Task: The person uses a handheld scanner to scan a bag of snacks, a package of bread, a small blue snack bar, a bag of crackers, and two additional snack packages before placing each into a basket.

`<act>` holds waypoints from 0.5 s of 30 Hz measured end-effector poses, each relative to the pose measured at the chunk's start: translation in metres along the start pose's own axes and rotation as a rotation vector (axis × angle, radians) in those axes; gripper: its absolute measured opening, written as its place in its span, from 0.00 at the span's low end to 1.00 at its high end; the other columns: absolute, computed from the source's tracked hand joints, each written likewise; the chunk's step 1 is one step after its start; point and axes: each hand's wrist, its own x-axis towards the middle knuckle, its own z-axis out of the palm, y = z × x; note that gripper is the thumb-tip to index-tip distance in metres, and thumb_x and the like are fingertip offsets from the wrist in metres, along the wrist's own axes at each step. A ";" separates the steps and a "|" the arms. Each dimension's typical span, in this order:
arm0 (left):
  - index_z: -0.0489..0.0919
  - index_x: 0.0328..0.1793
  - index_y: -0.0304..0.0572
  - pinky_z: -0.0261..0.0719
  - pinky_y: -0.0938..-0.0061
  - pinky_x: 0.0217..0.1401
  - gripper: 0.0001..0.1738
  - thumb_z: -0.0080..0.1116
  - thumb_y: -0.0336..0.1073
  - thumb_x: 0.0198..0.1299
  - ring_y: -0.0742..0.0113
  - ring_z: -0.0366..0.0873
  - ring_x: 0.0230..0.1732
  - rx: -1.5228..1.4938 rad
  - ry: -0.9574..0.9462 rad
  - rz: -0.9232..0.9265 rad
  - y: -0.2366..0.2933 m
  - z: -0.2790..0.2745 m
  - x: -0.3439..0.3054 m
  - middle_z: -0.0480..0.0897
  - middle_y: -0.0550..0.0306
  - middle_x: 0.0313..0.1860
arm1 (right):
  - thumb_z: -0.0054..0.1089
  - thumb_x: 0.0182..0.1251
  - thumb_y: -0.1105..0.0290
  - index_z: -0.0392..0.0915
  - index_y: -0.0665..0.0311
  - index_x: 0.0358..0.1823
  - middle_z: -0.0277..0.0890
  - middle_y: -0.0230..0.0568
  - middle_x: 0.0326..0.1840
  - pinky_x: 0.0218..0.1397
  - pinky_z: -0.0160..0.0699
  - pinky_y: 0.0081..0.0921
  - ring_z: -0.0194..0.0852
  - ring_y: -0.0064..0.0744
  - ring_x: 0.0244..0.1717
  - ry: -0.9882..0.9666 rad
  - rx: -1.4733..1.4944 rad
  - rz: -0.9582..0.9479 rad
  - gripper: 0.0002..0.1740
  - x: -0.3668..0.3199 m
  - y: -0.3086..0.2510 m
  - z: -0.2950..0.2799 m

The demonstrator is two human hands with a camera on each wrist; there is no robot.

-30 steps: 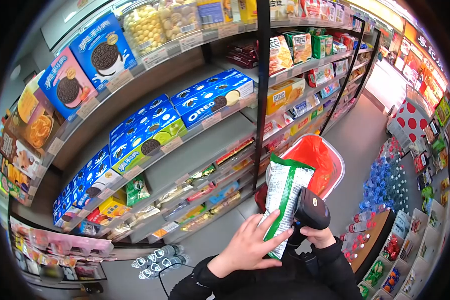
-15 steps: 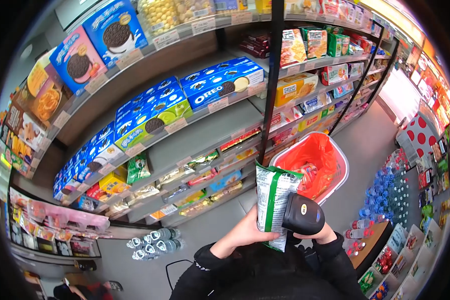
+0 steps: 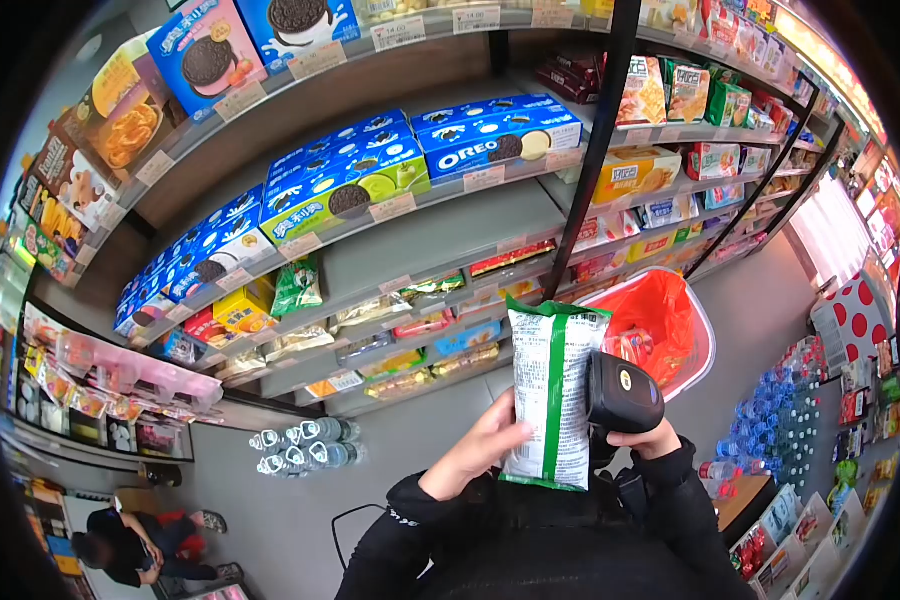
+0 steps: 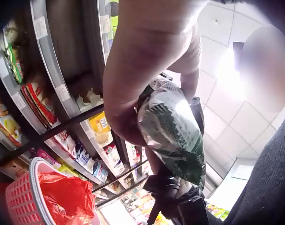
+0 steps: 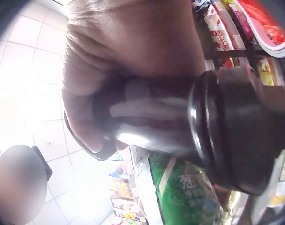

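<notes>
My left hand (image 3: 480, 447) grips a green and white snack bag (image 3: 552, 395) by its lower left edge and holds it upright before me. In the left wrist view the same hand (image 4: 133, 89) curls round the bag (image 4: 173, 133). My right hand (image 3: 648, 440) grips a black handheld barcode scanner (image 3: 622, 394), whose head sits right beside the bag's right edge. The right wrist view shows fingers (image 5: 128, 112) wrapped round the scanner handle (image 5: 203, 126), with the bag (image 5: 184, 192) below it.
A red shopping basket (image 3: 670, 325) with a few packets stands on the floor past the bag. Shelves of blue Oreo boxes (image 3: 495, 135) and snacks run along the left. Water bottles (image 3: 305, 445) lie on the floor. A person (image 3: 135, 545) crouches at the lower left.
The bag has been raised and turned more upright, and the scanner has come up close beside it. My view has swung down and left, bringing the crouching person into sight.
</notes>
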 end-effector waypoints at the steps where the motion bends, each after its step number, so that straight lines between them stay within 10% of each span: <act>1: 0.49 0.64 0.32 0.52 0.72 0.63 0.43 0.60 0.39 0.48 0.66 0.56 0.61 -0.186 -0.021 -0.007 -0.003 -0.004 0.003 0.59 0.52 0.60 | 0.66 0.31 0.86 0.61 0.63 0.56 0.68 0.32 0.50 0.56 0.60 0.25 0.63 0.26 0.52 0.001 0.029 -0.008 0.43 0.000 -0.003 -0.001; 15: 0.58 0.60 0.37 0.66 0.70 0.55 0.30 0.56 0.32 0.51 0.65 0.68 0.53 -0.163 0.063 -0.015 -0.016 0.007 0.046 0.69 0.53 0.54 | 0.65 0.34 0.84 0.58 0.63 0.59 0.65 0.35 0.54 0.60 0.56 0.26 0.59 0.28 0.57 -0.062 0.112 -0.212 0.43 0.007 -0.013 -0.025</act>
